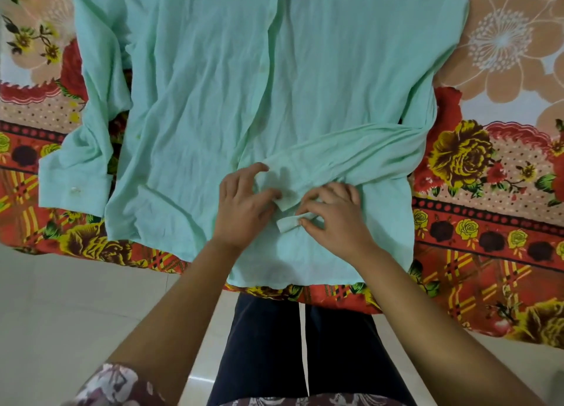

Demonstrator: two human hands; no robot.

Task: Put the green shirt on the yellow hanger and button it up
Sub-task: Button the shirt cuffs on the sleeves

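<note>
Lower centre of the frame, we work the green shirt (198,85), spread flat on a floral bedspread (488,167) — our left hand (244,210) pinches one front edge, our right hand (335,219) a small fold near the hem. No hanger shows — buttoning looks unfinished, we judge.

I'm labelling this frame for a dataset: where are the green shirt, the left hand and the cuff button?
green shirt (213,85): head view, flat cloth of the front panel.
left hand (244,213): head view, back of the hand.
cuff button (74,189): head view, the button on the sleeve's cuff.
</note>
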